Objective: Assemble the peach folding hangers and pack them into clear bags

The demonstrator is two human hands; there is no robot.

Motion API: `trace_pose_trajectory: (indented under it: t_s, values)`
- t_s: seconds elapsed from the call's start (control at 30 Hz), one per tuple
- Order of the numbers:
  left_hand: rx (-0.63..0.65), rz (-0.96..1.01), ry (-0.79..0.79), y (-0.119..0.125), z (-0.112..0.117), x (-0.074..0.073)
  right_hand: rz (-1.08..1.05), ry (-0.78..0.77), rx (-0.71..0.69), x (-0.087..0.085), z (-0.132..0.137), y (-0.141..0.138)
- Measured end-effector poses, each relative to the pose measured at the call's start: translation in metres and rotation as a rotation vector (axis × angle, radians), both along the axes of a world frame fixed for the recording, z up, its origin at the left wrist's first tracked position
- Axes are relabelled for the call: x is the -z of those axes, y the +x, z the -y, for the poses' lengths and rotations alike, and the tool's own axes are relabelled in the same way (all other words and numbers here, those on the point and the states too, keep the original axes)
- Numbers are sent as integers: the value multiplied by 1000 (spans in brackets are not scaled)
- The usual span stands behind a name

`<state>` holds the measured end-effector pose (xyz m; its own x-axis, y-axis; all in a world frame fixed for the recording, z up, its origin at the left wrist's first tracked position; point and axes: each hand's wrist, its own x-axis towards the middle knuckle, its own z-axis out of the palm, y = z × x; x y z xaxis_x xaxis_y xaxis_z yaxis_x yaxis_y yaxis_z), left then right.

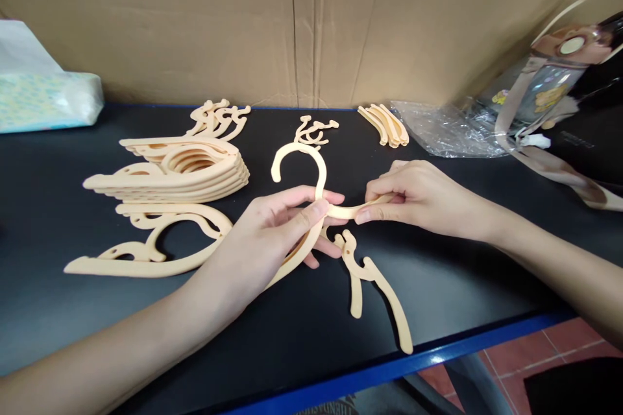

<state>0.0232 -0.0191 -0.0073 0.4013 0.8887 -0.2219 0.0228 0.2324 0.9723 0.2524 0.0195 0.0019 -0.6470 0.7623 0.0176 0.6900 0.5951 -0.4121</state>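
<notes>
Left fingers (302,221): thumb and forefinger pinch the hook piece (319,187) just below its hook; the others spread loosely behind it.
Right fingers (374,213): closed in a pinch on a slim curved strip (343,212), whose free end reaches the left thumb.
Front edge: a curved arm (389,301) lies with its tip close to the blue rim (452,353); a sleeve or wrist brushing it could tip it to the floor.
Held parts: both are off the surface (462,272), meeting between the hands. Whether the strip is seated is hidden by the thumb. Pressed askew, it could slip or strain the thin plastic, since only fingertips steady each side.
Under the hands: a short arm (357,295) lies beside the curved one; I cannot tell whether they are joined. Lowering the hands carelessly could tangle them with the hook piece.
Left side: a folded hanger (146,267) lies near the left forearm, with a hanger stack (204,194) beyond; an elbow swing might scatter them.
Back row: small pieces (311,133) and spare strips (383,125) sit loose, easily mixed if nudged.
</notes>
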Motion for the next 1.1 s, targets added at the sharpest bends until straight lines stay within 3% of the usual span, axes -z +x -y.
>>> trace_pose_trajectory:
  t_s: [0.1,0.2,0.33,0.47,0.57,0.93,1.03,1.1]
  values:
    - [17,-86,78,-1,1,2,-41,-15,72,-2,-4,4]
    - [48,-156,166,-2,3,2,-71,86,202,-9,-14,17]
    - [-32,-395,428,-7,0,3,-40,169,299,-20,-26,35]
    - [-55,-689,706,-11,-7,9,89,193,260,-18,-25,38]
    - [2,-822,809,-11,-9,14,211,213,243,-12,-20,33]
    - [151,-901,999,-8,4,13,581,367,401,-9,-14,32]
    - [104,-978,1110,-6,9,8,552,520,347,-9,-12,30]
    - [69,-1062,1149,-5,12,5,434,600,239,-9,-7,23]
